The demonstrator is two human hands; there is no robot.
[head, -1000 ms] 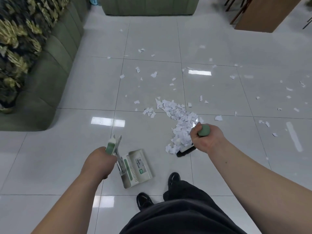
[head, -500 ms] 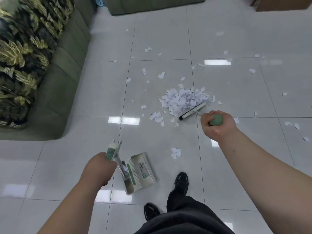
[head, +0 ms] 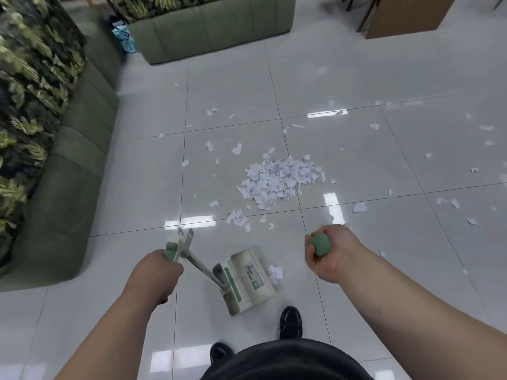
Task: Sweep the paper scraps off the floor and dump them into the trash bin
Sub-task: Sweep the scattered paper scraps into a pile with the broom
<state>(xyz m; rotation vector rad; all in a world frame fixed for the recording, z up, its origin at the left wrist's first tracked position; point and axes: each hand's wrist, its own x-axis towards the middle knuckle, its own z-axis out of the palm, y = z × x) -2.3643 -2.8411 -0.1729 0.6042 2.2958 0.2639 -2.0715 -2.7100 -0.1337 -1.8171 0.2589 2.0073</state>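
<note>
A heap of white paper scraps lies on the pale tiled floor ahead of me, with loose scraps scattered around it and off to the right. My left hand grips the green-tipped handle of a long-handled dustpan, whose pan rests on the floor by my feet. A few scraps lie at the pan's right edge. My right hand grips the green end of the broom handle. The broom's head is hidden behind that hand.
A green sofa with leaf-print cushions runs along the left. A second green sofa stands at the back, with a blue bag beside it. A brown cabinet stands at the back right. My black shoes are near the pan.
The broom pushed the scraps away from me into one compact heap. My right hand then pulled back toward me, and the broom head is no longer in sight. The dustpan stayed by my feet.
</note>
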